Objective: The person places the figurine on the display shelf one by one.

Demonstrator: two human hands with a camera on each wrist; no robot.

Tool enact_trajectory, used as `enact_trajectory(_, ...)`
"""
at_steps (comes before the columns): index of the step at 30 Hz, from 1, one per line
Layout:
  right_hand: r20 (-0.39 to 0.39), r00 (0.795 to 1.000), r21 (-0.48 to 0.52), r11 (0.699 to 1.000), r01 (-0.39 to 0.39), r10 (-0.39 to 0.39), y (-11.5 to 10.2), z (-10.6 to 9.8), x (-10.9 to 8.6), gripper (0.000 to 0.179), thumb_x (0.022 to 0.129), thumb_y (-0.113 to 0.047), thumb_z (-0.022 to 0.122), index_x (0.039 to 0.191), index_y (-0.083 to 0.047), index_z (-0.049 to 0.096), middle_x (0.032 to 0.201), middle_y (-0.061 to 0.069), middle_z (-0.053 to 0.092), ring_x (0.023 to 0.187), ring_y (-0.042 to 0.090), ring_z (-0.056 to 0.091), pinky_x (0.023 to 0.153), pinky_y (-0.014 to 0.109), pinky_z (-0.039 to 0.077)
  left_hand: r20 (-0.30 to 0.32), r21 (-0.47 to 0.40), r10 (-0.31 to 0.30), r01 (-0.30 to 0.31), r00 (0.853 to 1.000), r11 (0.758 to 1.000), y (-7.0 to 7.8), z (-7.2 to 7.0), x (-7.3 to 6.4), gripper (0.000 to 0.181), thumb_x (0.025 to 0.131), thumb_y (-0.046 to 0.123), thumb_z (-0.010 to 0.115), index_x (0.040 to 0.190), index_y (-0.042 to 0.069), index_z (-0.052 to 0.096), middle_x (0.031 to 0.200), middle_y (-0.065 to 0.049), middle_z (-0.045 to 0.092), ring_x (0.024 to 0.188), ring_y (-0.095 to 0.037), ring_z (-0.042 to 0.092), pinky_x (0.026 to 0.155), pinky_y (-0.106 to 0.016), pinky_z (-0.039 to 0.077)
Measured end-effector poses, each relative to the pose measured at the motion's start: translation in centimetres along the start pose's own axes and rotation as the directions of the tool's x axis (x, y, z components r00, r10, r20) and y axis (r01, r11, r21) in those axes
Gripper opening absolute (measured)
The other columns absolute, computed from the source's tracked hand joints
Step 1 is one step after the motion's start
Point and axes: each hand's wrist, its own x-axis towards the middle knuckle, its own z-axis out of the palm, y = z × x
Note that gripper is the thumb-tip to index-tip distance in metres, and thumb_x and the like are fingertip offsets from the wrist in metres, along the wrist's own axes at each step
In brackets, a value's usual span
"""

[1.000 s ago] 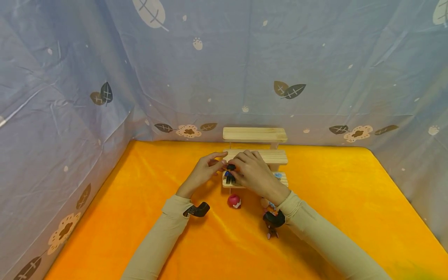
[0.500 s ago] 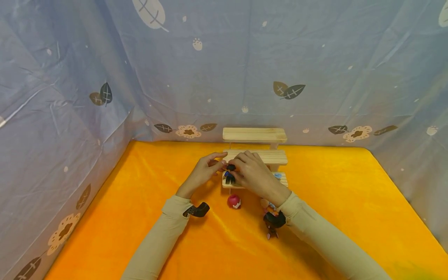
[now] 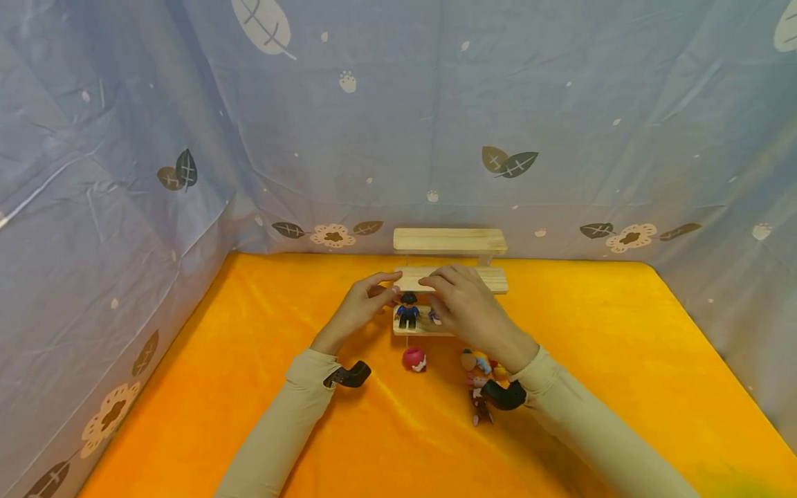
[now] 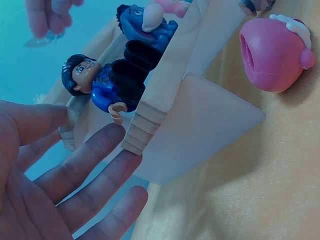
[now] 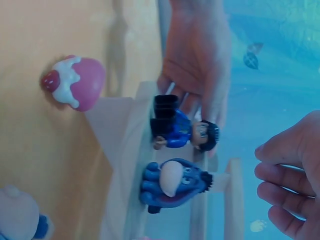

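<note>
A small toy figure [image 3: 408,311] with black hair, blue top and black legs sits upright on the lowest step of a wooden three-step rack [image 3: 450,240]. My left hand [image 3: 360,306] spreads its fingers at the rack's left end; in the left wrist view its fingertips lie at the step's end, close beside the figure. My right hand [image 3: 468,308] is apart from the figure, fingers loosely bent, holding nothing. Beside the figure sits a blue donkey figure [image 5: 172,184], mostly covered by my right hand in the head view.
A pink, rounded toy with white icing-like trim [image 3: 414,359] lies on the orange cloth [image 3: 349,443] in front of the rack. Several small figures [image 3: 478,387] lie right of it, partly under the right wrist's black camera mount [image 3: 506,395]. Blue patterned curtain [image 3: 373,124] hangs behind.
My right hand has let go of the black-haired figure and moved right, uncovering it. The figure stays on the lowest step. My left hand keeps its place.
</note>
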Motion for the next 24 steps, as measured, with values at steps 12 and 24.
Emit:
enact_trajectory(12, -0.052, 0.998, 0.068, 0.998, -0.015, 0.019, -0.1, -2.1, -2.0, 0.027, 0.089, -0.008, 0.077, 0.115, -0.008, 0.072, 0.109, 0.004, 0.069, 0.098, 0.02, 0.061, 0.086, 0.037, 0.056, -0.014, 0.01, -0.003, 0.003, 1.0, 1.0, 0.1, 0.0, 0.0, 0.042, 0.105, 0.026, 0.057, 0.146, 0.016, 0.056, 0.115, -0.02, 0.074, 0.102, -0.033, 0.073, 0.084, -0.048, 0.058)
enact_trajectory(24, 0.008, 1.0, 0.101, 0.994, -0.03, 0.029, -0.7, -3.0, -4.2, 0.027, 0.091, -0.012, 0.077, 0.117, -0.011, 0.072, 0.11, 0.001, 0.07, 0.089, 0.015, 0.067, 0.07, 0.029, 0.057, -0.024, 0.009, -0.014, 0.014, 1.0, 1.0, -0.1, 0.2, 0.1, 0.042, 0.105, 0.026, 0.058, 0.145, 0.016, 0.057, 0.113, -0.02, 0.074, 0.1, -0.032, 0.073, 0.083, -0.049, 0.058)
